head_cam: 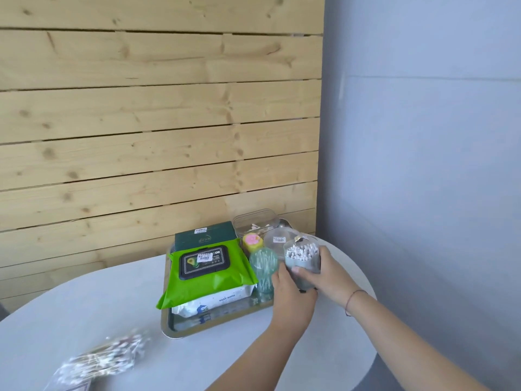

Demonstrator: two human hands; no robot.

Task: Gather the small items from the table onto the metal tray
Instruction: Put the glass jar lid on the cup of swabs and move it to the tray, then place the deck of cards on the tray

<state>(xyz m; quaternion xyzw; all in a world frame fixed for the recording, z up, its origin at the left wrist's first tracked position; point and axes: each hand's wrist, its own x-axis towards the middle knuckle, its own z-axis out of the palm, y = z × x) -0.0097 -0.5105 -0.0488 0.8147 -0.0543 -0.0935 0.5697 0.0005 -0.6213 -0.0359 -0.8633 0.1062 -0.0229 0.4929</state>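
We find the tray (pixel 180 331) packed: wipes (pixel 208 275) across its left and middle, a box (pixel 205 235) behind them, a jar (pixel 263 266) and a clear tub (pixel 255 221) on the right. Only a strip along its near rim is bare. The left hand (pixel 290 294) and right hand (pixel 324 273) grip a swab cup (pixel 303 258), closing off the right edge. The table (pixel 98 306) is open to the left, apart from a swab bag (pixel 101 359) near us.

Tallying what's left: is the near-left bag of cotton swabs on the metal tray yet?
No, the bag of cotton swabs lies on the table, apart from the metal tray.
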